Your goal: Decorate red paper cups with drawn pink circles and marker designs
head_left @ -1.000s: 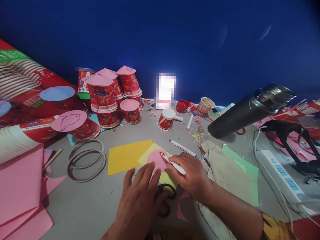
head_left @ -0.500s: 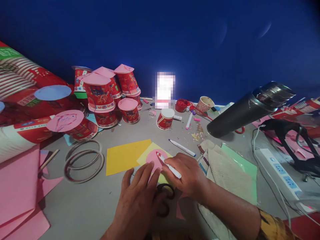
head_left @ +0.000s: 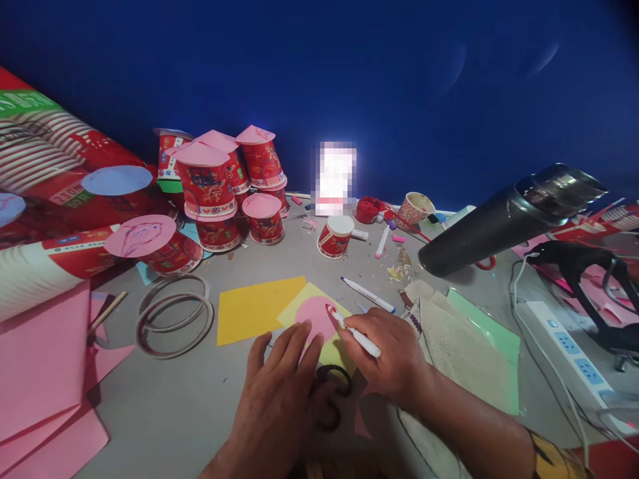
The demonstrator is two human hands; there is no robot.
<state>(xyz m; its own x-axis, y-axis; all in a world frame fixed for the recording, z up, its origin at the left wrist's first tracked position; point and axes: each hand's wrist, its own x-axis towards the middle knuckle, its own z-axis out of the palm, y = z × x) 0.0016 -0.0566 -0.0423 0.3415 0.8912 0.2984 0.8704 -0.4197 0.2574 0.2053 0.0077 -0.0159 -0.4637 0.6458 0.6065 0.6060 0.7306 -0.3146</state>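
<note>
A red-tipped white marker point(head_left: 363, 342) is held in my right hand point(head_left: 394, 342), its tip at the upper right part of a pink paper circle point(head_left: 315, 311). The circle lies on a pale yellow sheet point(head_left: 304, 294). My left hand point(head_left: 277, 392) rests flat with fingers spread, fingertips on the circle's lower left edge. Black-handled scissors point(head_left: 341, 372) lie partly hidden beneath and beside my left hand. A second marker with a dark blue tip point(head_left: 368, 295) lies just beyond my right hand. An orange-yellow sheet point(head_left: 249, 313) sits to the left of the pale one.
Red paper cups with pink paper cones point(head_left: 207, 179) stand stacked at the back left. Two tape rings point(head_left: 174, 326) and folded pink paper point(head_left: 40, 372) lie left. A black thermos point(head_left: 479, 233), a beige cloth point(head_left: 464, 352) and a power strip point(head_left: 569, 346) are right.
The marker in my right hand has shifted slightly right across the pink circle. My left hand stays in place on the paper. The whole view has swung a little.
</note>
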